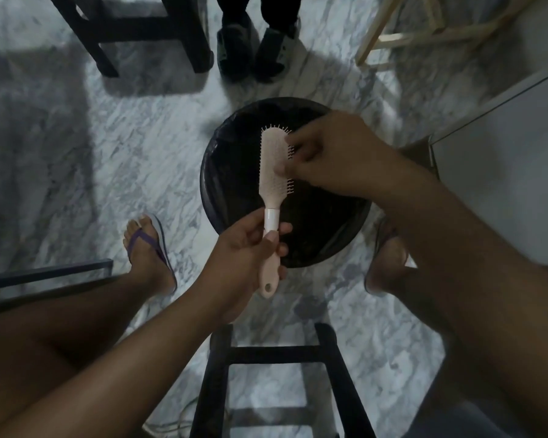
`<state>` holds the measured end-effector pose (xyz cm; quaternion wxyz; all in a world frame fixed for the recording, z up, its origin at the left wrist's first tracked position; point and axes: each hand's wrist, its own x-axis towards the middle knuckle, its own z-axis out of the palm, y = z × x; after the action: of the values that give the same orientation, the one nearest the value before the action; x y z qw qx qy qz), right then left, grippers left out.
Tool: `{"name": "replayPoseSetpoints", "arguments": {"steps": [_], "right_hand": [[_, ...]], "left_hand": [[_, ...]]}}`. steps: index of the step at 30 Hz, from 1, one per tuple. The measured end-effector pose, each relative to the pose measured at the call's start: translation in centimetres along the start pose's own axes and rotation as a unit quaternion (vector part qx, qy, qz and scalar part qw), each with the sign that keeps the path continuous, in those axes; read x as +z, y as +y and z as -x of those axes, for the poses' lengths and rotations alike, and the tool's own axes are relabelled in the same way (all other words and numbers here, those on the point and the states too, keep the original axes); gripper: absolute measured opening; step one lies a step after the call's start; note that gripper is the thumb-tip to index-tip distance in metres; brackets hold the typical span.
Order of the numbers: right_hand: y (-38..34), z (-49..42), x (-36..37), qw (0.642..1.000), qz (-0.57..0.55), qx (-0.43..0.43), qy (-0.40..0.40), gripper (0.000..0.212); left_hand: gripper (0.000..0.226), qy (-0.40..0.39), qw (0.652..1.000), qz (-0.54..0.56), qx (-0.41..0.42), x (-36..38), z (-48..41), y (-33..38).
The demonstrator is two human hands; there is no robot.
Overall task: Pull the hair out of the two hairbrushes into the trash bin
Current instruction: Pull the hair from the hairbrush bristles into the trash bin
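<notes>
Hairbrush [271, 172], pale pink with a white band on its handle, is held upright over the open mouth of the trash bin [222, 197] in the head view, its bristled head toward the far side and its handle pointing back toward the person. The handle is gripped by the left hand [247, 251], whose fingers are wrapped closed around it just below the white band, while the looped end of the handle sticks out beneath the palm. The right hand [326, 153] is laid against the bristle side of the brush head, its fingertips pinched together among the bristles; whether any hair is caught between them cannot be told, as that part is blurred. The bin is round, dark and lined with a black bag, and it stands on a grey-veined marble floor [108, 159] between the person's feet. A sandal with a purple strap [149, 245] is worn on the left foot. A dark stool [276, 384] is seen at the near edge, and a pair of dark shoes [253, 49] beyond the bin.
</notes>
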<state>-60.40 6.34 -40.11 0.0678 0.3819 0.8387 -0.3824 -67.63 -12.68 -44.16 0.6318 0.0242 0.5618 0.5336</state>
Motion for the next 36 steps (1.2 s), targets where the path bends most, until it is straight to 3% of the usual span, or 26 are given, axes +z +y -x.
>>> {"name": "replayPoseSetpoints", "arguments": {"steps": [8, 11, 15, 20, 22, 25, 27, 29, 31, 34, 36], "right_hand": [[-0.3, 0.2, 1.3, 0.999, 0.023, 0.015, 0.047, 0.015], [-0.2, 0.1, 1.0, 0.998, 0.012, -0.001, 0.055, 0.014], [-0.8, 0.8, -0.9, 0.992, -0.099, -0.029, 0.079, 0.013], [-1.2, 1.3, -4.3, 0.961, -0.215, -0.03, 0.172, 0.02], [-0.3, 1.1, -4.6, 0.96, -0.211, -0.005, 0.183, 0.028], [1.4, 0.3, -2.7, 0.986, -0.072, 0.043, 0.144, 0.037], [2.4, -0.2, -0.7, 0.994, 0.063, 0.078, 0.03, 0.037], [3.0, -0.3, 1.3, 0.971, 0.175, 0.117, -0.114, 0.03], [3.2, -0.5, 2.1, 0.965, 0.191, 0.112, -0.14, 0.035], [3.1, -1.5, 1.4, 0.998, 0.023, 0.063, 0.021, 0.053], [2.7, -1.7, 0.8, 0.986, -0.149, 0.045, 0.063, 0.073]], "left_hand": [[0.04, 0.002, 1.0, -0.03, 0.004, -0.1, 0.0, -0.4], [0.038, -0.003, 1.0, -0.012, -0.001, 0.1, -0.1, -0.4], [0.036, 0.0, 1.0, 0.011, -0.018, 0.1, -0.2, -0.6], [0.037, -0.004, 1.0, 0.004, -0.013, -0.1, -0.3, -0.7], [0.037, -0.002, 1.0, -0.001, -0.006, -0.1, -0.2, -0.7], [0.037, -0.003, 1.0, -0.005, 0.002, -0.1, -0.3, -0.6], [0.038, -0.006, 1.0, -0.01, 0.009, -0.1, -0.3, -0.6], [0.037, -0.008, 1.0, -0.013, 0.016, -0.1, -0.3, -0.5], [0.037, -0.009, 1.0, -0.014, 0.017, -0.1, -0.3, -0.4], [0.037, -0.009, 1.0, -0.009, 0.014, -0.1, -0.3, -0.5], [0.037, -0.013, 1.0, -0.012, 0.012, 0.0, -0.2, -0.5]]}}
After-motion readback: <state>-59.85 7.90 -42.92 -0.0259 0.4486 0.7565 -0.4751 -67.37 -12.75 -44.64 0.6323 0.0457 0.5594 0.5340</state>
